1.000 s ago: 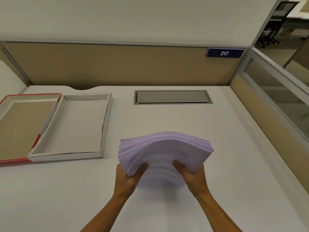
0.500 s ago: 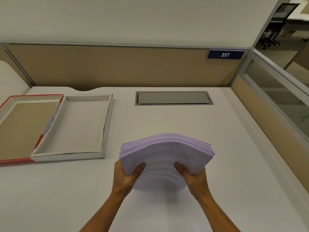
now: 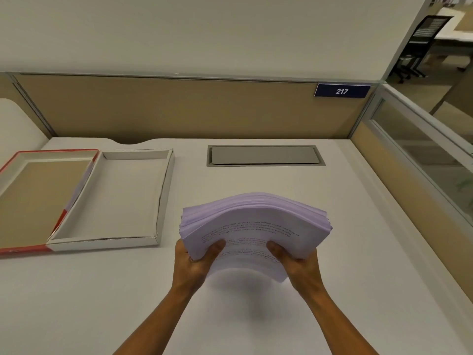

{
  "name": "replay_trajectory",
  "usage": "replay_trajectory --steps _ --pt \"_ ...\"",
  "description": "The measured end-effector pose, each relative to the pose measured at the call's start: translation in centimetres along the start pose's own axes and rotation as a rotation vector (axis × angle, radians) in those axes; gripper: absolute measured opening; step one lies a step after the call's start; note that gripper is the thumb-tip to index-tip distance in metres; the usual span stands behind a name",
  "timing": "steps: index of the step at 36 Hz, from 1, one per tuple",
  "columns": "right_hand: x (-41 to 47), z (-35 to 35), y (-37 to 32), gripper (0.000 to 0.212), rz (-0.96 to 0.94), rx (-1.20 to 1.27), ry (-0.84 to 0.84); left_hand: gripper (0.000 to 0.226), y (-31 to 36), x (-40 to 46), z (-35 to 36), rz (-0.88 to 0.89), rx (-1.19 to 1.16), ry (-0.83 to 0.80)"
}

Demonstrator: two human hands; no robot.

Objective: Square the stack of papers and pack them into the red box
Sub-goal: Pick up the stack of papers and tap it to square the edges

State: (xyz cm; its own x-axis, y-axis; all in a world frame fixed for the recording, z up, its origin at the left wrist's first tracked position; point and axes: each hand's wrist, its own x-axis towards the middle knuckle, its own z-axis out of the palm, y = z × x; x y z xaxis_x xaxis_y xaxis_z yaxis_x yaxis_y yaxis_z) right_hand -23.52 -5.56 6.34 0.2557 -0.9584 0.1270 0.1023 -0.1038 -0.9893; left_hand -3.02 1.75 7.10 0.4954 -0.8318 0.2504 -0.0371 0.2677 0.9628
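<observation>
A thick stack of pale lilac printed papers (image 3: 256, 221) is held above the white desk, bowed upward in the middle, its edges uneven. My left hand (image 3: 194, 262) grips its near left corner and my right hand (image 3: 297, 262) grips its near right corner, thumbs on top. The lowest sheets near me are blurred. To the left lies the red box (image 3: 15, 249), an open shallow tray with a brown inside, at the frame's left edge. Beside it, touching, lies a white open tray (image 3: 102, 243), apparently the box's other half.
A grey cable hatch (image 3: 265, 155) is set into the desk (image 3: 358, 252) behind the papers. A tan partition (image 3: 179, 108) with a "217" sign (image 3: 341, 90) closes the back; a glass-topped partition (image 3: 414, 155) runs along the right.
The stack has stayed in both hands with little movement; it sits slightly lower and nearer in view, and its bottom sheets blur.
</observation>
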Motion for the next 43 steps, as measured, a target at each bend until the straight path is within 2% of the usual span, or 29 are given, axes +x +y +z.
replay_trajectory --steps 3,6,9,15,28,35,37,39,43 --pt "0.2 0.1 0.3 0.049 0.001 0.0 -0.003 0.049 -0.2 0.4 0.1 0.008 0.009 -0.004" --pt "0.0 0.0 1.3 0.051 0.022 -0.021 -0.003 0.049 -1.4 -0.2 0.3 -0.06 0.027 -0.006" --pt "-0.3 0.0 1.9 0.048 0.052 -0.012 0.01 0.062 -2.9 -0.9 0.4 -0.127 0.041 0.001" --pt "-0.1 0.1 2.1 0.049 0.056 -0.018 0.025 0.042 -4.0 -0.9 0.2 -0.138 0.127 0.014" --pt "0.0 0.1 1.6 0.047 0.032 -0.005 0.022 0.045 -3.8 0.1 -0.2 -0.132 0.102 -0.027" --pt "0.0 0.2 2.4 0.045 0.078 -0.009 0.015 0.075 -4.8 -0.3 -0.4 -0.22 0.11 -0.042" --pt "0.2 0.0 2.5 0.045 0.081 -0.018 0.001 0.077 -5.0 0.1 -0.6 -0.226 0.115 -0.056" --pt "0.3 -0.2 2.7 0.049 0.085 -0.035 -0.013 0.072 -5.0 0.3 -0.7 -0.244 0.122 -0.074" --pt "0.5 -0.5 2.9 0.047 0.106 -0.052 -0.032 0.047 -5.3 0.5 -1.2 -0.27 0.165 -0.084"
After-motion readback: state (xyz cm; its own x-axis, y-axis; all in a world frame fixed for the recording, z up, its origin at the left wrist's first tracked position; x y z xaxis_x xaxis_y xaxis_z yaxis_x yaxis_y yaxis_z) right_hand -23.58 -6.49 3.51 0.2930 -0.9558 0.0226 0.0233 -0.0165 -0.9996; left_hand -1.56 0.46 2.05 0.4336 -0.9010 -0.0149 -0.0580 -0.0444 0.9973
